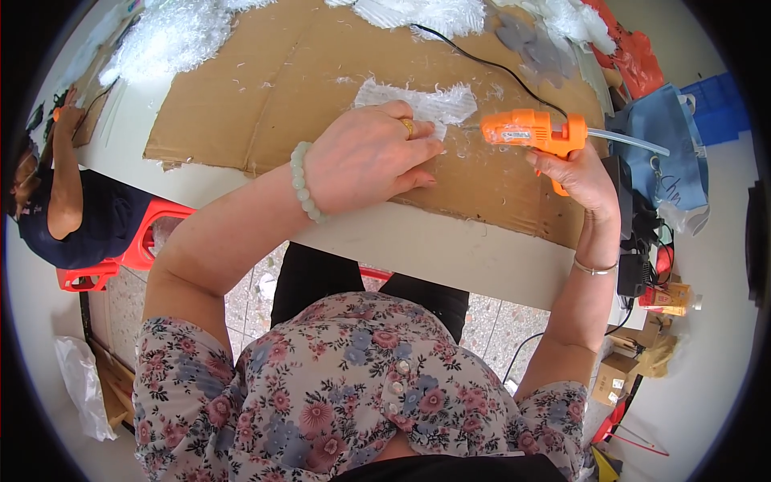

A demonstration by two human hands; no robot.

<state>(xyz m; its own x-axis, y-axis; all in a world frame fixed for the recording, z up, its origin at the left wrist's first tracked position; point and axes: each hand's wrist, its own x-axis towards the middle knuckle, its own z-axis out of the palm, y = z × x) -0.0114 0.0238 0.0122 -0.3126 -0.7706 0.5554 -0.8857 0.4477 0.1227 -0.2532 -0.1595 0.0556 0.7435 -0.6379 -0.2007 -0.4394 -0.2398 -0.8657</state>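
Note:
My right hand is wrapped round the handle of an orange hot glue gun. The gun's nozzle points left, and a clear glue stick sticks out of its back. A white fringed piece of material lies flat on a brown cardboard sheet, left of the nozzle. My left hand is over the near edge of this piece, with bent fingers pressed on it. The tips of some of its fingers are hidden. Thumb and forefinger point toward the gun.
White fluffy fringe heaps lie along the far side of the table. A black cord runs across the cardboard to the gun. A blue bag hangs at the right. Another person sits at the left on a red stool.

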